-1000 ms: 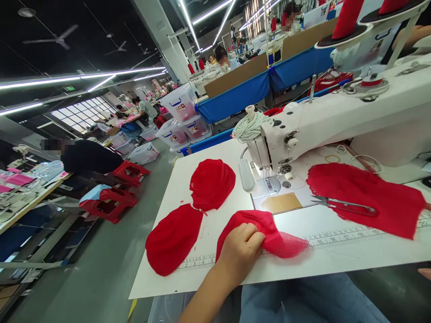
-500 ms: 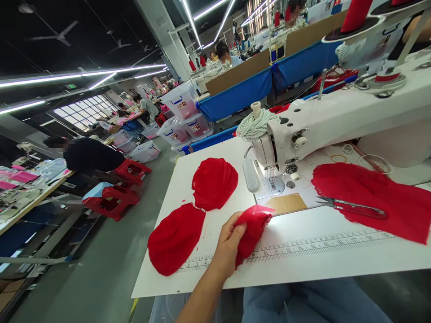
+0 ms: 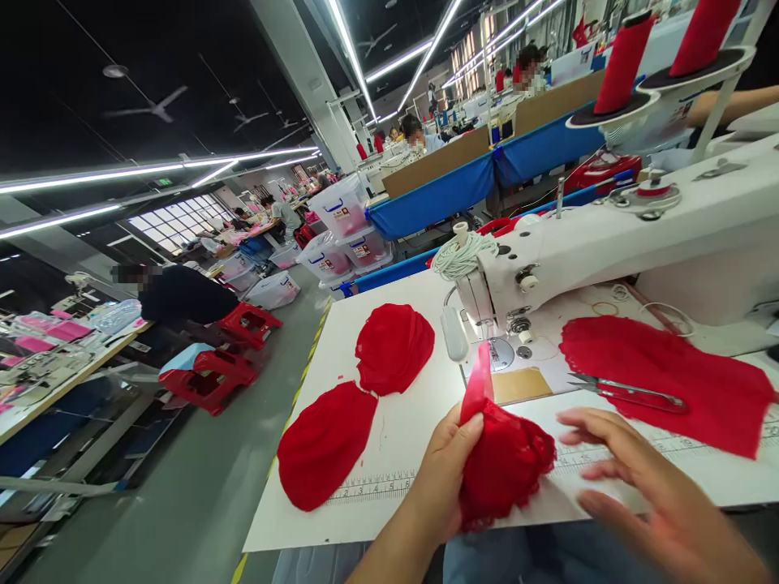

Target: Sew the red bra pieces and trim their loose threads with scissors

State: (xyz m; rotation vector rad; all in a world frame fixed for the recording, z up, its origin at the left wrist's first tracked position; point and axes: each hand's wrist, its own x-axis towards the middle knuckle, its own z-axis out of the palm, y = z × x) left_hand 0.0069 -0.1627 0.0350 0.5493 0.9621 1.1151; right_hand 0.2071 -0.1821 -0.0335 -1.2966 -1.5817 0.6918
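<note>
My left hand (image 3: 447, 466) is closed on a gathered piece of red fabric (image 3: 508, 466), thumb on top, near the table's front edge. A lighter pinkish-red strip (image 3: 480, 381) sticks up from it toward the machine. To the right of the fabric, my right hand (image 3: 633, 478) hangs with fingers apart, touching nothing and slightly blurred. Two rounded red fabric pieces, one farther back (image 3: 395, 349) and one nearer (image 3: 329, 444), lie left on the white table (image 3: 341, 324). Thread snips (image 3: 630, 393) rest on a larger red cloth (image 3: 669, 373) at the right.
A white sewing machine (image 3: 608, 223) stands behind my hands, with a coil of pale cord (image 3: 462, 255) on its head. Red thread cones (image 3: 624, 65) rise at the back right. Plastic bins (image 3: 341, 203) and red stools (image 3: 210, 377) stand left of the table. A person (image 3: 182, 292) sits farther left.
My right hand has come into view from the right. My left hand has moved slightly right and nearer with the red fabric, which is turned and spread wider, its strip pointing up.
</note>
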